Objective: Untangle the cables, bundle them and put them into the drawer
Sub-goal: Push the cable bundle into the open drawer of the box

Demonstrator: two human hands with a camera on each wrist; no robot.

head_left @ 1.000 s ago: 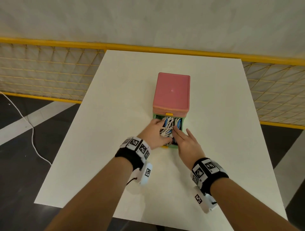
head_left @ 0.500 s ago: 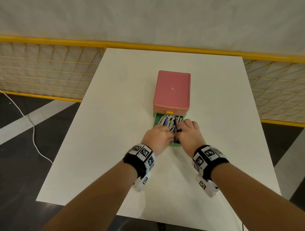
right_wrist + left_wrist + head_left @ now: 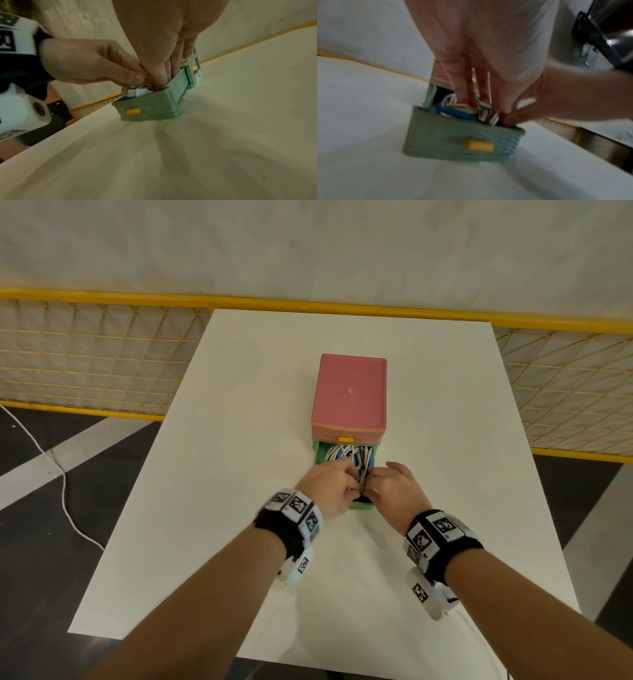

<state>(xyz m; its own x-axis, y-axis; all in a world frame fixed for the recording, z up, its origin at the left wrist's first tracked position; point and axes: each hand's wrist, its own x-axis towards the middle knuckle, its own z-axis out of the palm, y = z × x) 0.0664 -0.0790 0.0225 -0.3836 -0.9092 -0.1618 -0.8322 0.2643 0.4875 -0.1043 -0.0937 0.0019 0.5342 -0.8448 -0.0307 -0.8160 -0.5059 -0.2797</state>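
Here the left hand [image 3: 329, 486] and right hand [image 3: 397, 491] press straight fingers [image 3: 462, 86] on the cables [image 3: 349, 455] heaped in the open drawer [image 3: 458, 140], where plugs [image 3: 135, 92] riding above its near wall could jam it when pushed shut.

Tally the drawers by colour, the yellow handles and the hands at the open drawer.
Pink drawer, closed: 1
Green drawer, open: 1
Yellow handles: 2
Left hand, right hand: 2
Total: 6
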